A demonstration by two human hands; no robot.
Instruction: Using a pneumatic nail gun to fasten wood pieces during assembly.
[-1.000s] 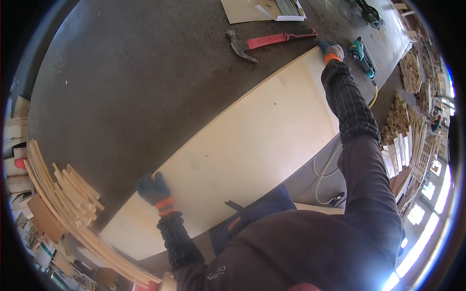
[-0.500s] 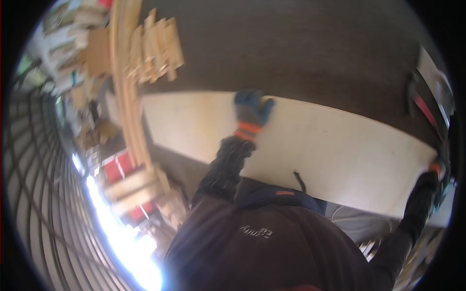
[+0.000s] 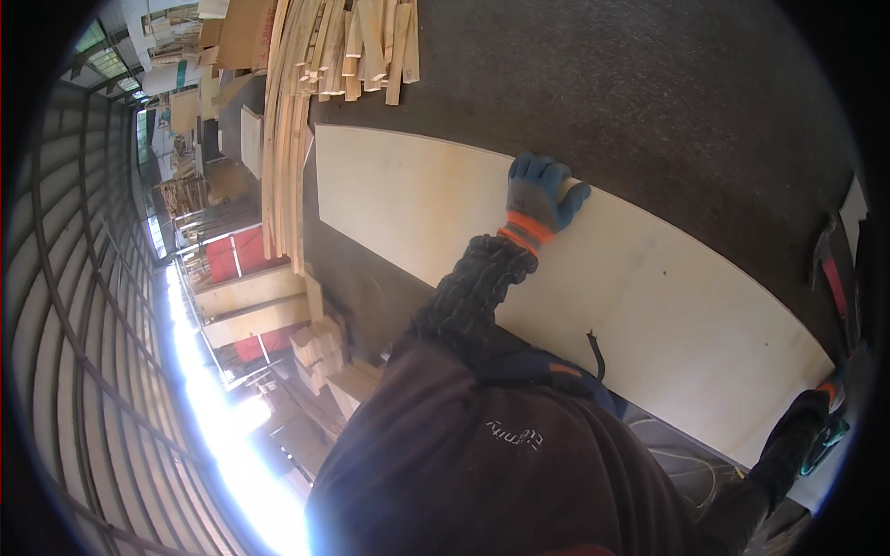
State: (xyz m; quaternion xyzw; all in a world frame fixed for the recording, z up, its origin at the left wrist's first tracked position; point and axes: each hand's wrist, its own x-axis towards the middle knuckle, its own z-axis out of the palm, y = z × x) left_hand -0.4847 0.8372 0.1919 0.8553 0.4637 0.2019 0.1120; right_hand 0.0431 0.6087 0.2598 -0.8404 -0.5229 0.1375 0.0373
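A long, pale wooden board [image 3: 426, 181] lies on the dark tabletop [image 3: 593, 74], close in front of my body. My left hand [image 3: 542, 196], in a grey-and-blue work glove with an orange cuff, holds its far edge. The fingers bend over that edge, and the thumb sits apart to the right. At the right end of the board is my right hand [image 3: 836, 387], gloved the same way. Its orange cuff shows, but the dark rim of the picture hides the fingers.
Thin wooden strips [image 3: 371, 42] lie in a bunch at the far left, beside long battens [image 3: 283, 176] running along the table's left side. A hammer [image 3: 832, 273] with a red handle rests at the right. Stacked wood blocks [image 3: 317, 350] stand at the lower left, near a barred wall [image 3: 69, 278].
The view has turned, so the board slants more and the strips sit higher up. My left hand appears farther right in the picture, still on the far edge. My right hand stays at the right end.
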